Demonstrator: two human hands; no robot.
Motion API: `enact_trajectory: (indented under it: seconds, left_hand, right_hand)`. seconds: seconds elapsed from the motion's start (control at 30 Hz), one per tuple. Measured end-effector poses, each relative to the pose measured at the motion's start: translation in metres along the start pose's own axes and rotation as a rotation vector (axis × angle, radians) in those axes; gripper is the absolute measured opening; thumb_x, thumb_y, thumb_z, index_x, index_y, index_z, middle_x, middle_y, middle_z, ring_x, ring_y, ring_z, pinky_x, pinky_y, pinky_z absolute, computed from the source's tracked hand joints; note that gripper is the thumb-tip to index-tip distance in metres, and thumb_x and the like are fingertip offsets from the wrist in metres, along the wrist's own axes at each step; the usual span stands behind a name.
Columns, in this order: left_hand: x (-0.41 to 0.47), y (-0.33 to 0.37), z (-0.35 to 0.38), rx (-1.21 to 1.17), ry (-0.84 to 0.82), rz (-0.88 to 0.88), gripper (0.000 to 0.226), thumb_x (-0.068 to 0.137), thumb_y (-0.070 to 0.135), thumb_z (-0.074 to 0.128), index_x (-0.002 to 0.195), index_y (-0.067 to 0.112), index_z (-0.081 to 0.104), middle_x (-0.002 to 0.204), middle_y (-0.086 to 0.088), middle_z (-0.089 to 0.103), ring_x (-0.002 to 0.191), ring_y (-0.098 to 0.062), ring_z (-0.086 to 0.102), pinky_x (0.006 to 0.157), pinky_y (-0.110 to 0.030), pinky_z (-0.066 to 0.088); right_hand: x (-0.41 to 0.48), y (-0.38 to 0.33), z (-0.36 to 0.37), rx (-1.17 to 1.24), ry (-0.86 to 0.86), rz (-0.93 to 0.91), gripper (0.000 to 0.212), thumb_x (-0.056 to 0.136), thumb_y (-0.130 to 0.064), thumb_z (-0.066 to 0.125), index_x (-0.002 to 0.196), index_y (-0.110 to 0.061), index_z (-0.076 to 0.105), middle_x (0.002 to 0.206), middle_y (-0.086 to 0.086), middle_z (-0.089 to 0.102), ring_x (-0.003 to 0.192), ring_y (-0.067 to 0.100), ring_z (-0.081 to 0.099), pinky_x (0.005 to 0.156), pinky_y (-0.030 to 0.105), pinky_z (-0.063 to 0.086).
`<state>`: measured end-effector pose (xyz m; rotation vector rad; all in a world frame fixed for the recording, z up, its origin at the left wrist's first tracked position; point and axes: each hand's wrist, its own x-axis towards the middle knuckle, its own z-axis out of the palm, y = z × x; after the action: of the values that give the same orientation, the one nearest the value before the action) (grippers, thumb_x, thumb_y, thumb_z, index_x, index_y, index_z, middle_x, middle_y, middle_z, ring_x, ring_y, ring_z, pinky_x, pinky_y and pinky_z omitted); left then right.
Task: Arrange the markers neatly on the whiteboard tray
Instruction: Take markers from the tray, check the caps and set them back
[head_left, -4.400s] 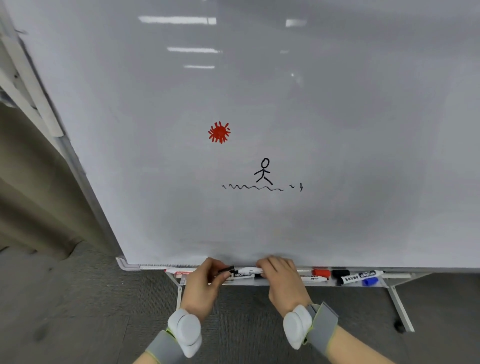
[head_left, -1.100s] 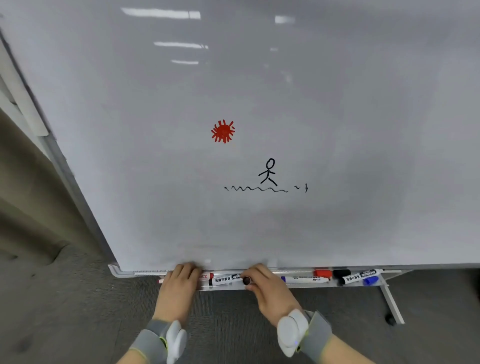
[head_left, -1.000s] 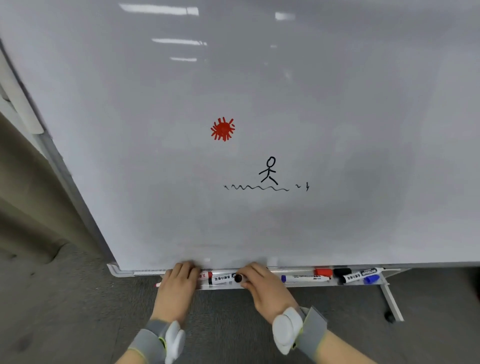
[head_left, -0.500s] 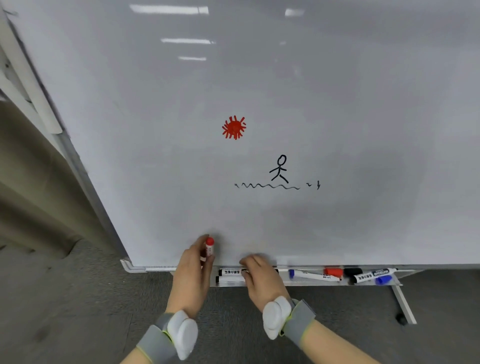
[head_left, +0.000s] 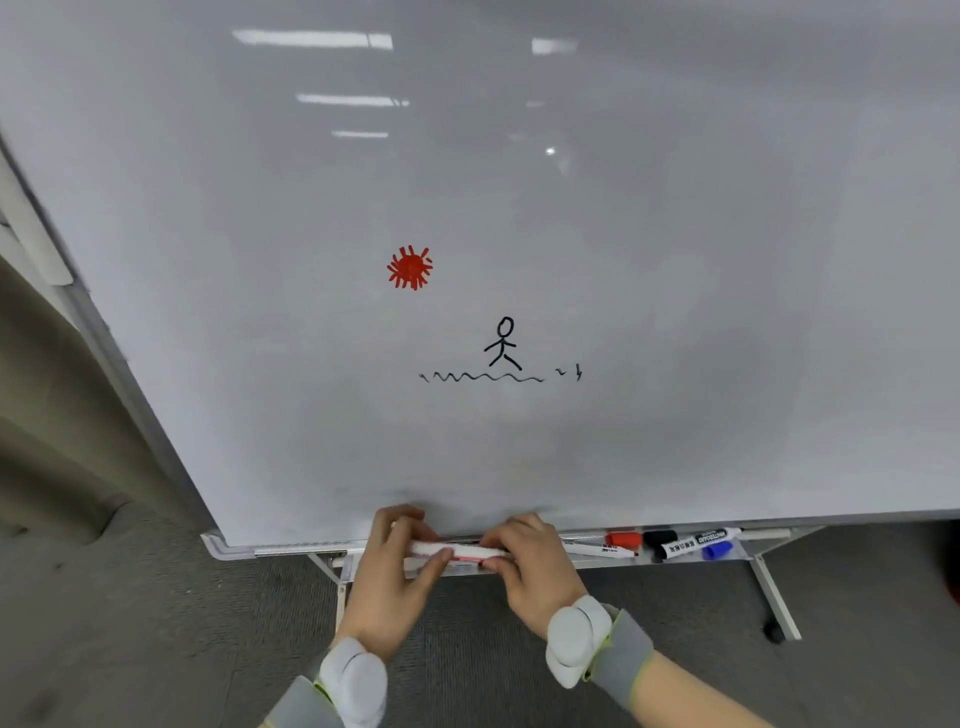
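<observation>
A white marker with red print (head_left: 451, 551) lies level between both hands, just in front of the whiteboard tray (head_left: 291, 548). My left hand (head_left: 395, 577) pinches its left end and my right hand (head_left: 535, 566) grips its right end. On the tray to the right lie a white marker (head_left: 597, 549), a loose red cap (head_left: 623, 538), a loose black cap (head_left: 660, 537), a black-capped marker (head_left: 693, 542) and a blue cap (head_left: 718, 550). More markers behind my hands are hidden.
The whiteboard (head_left: 519, 234) carries a red sun drawing (head_left: 410, 267) and a black stick figure (head_left: 503, 344) over a wavy line. Its metal stand leg (head_left: 774, 597) with a caster rises from grey carpet at right. A beige curtain (head_left: 47, 415) hangs at left.
My left hand held the red-capped marker upright against the board half a second ago; now the marker lies level at the tray and my right hand has taken hold of its other end.
</observation>
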<state>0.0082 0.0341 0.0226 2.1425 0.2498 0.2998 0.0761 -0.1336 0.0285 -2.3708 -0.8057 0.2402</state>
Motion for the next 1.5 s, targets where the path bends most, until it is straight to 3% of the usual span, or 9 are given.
enact_trajectory:
  seconds: [0.13,0.3,0.4,0.5,0.57,0.73,1.0,1.17,1.5]
  left_hand:
    - [-0.002,-0.003,0.014,0.359,-0.143,0.242,0.034,0.079,0.054,0.043,0.093,0.029,0.061,0.083,0.015,0.064,0.083,-0.004,0.04,0.067,-0.018,0.036]
    - [-0.004,0.005,0.028,0.411,-0.109,0.194,0.048,0.084,0.061,0.027,0.089,0.029,0.062,0.077,0.016,0.065,0.079,-0.008,0.045,0.066,-0.012,0.028]
    - [-0.006,0.005,0.031,0.4,-0.109,0.175,0.056,0.084,0.065,0.019,0.091,0.029,0.062,0.081,0.015,0.067,0.078,-0.012,0.051,0.065,-0.016,0.032]
    - [-0.008,0.007,0.035,0.388,-0.115,0.137,0.044,0.081,0.06,0.033,0.089,0.029,0.063,0.08,0.014,0.067,0.077,-0.016,0.054,0.069,-0.011,0.027]
    - [-0.011,0.009,0.039,0.384,-0.126,0.113,0.04,0.079,0.057,0.036,0.089,0.029,0.063,0.079,0.013,0.067,0.076,-0.016,0.054,0.068,-0.012,0.028]
    - [-0.014,0.012,0.05,0.376,-0.107,0.093,0.04,0.079,0.057,0.037,0.089,0.028,0.064,0.08,0.013,0.068,0.076,-0.016,0.052,0.063,-0.028,0.041]
    - [-0.015,0.015,0.055,0.383,-0.09,0.047,0.042,0.077,0.053,0.037,0.091,0.025,0.065,0.083,0.011,0.068,0.078,-0.016,0.049,0.068,-0.035,0.044]
    - [-0.012,0.02,0.058,0.397,-0.095,0.031,0.049,0.077,0.059,0.034,0.093,0.025,0.065,0.084,0.009,0.068,0.081,-0.018,0.052,0.069,-0.033,0.042]
    - [-0.008,0.033,0.064,0.368,-0.077,0.052,0.05,0.077,0.061,0.033,0.091,0.025,0.065,0.084,0.01,0.068,0.083,-0.017,0.052,0.069,-0.03,0.04]
  right_hand:
    - [-0.009,0.005,-0.008,-0.041,-0.03,-0.042,0.019,0.088,-0.018,0.054,0.105,-0.011,0.06,0.105,0.008,0.062,0.105,0.02,0.046,0.084,0.023,0.026]
    - [-0.024,0.039,-0.031,-0.085,-0.074,0.057,0.035,0.087,-0.039,0.041,0.105,-0.014,0.059,0.104,0.003,0.061,0.102,0.017,0.049,0.087,0.025,0.034]
    - [-0.033,0.079,-0.054,-0.277,0.02,0.131,0.01,0.074,-0.009,0.067,0.084,-0.01,0.065,0.083,0.007,0.068,0.081,0.026,0.06,0.07,0.034,0.05]
    - [-0.034,0.108,-0.075,-0.472,-0.037,0.195,0.038,0.037,0.006,0.085,0.064,-0.012,0.065,0.065,0.004,0.066,0.06,0.024,0.062,0.047,0.033,0.052]
    - [-0.033,0.117,-0.082,-0.578,-0.066,0.193,0.039,0.034,0.001,0.087,0.062,-0.012,0.064,0.064,0.005,0.064,0.056,0.024,0.062,0.042,0.03,0.05]
    - [-0.026,0.119,-0.08,-0.605,-0.223,0.2,0.016,0.088,-0.014,0.053,0.101,-0.007,0.056,0.107,0.011,0.054,0.09,0.03,0.057,0.068,0.035,0.045]
    - [-0.022,0.123,-0.074,-0.6,-0.297,0.208,0.015,0.091,-0.016,0.049,0.103,-0.008,0.053,0.111,0.008,0.054,0.094,0.026,0.057,0.074,0.036,0.047]
    - [-0.024,0.113,-0.082,-0.455,-0.155,0.066,0.015,0.084,-0.017,0.063,0.096,-0.009,0.059,0.101,0.006,0.057,0.085,0.024,0.059,0.071,0.035,0.051]
    - [-0.025,0.081,-0.073,-0.205,-0.181,-0.093,0.027,0.09,-0.012,0.053,0.116,-0.007,0.053,0.111,0.012,0.055,0.099,0.027,0.052,0.086,0.033,0.044]
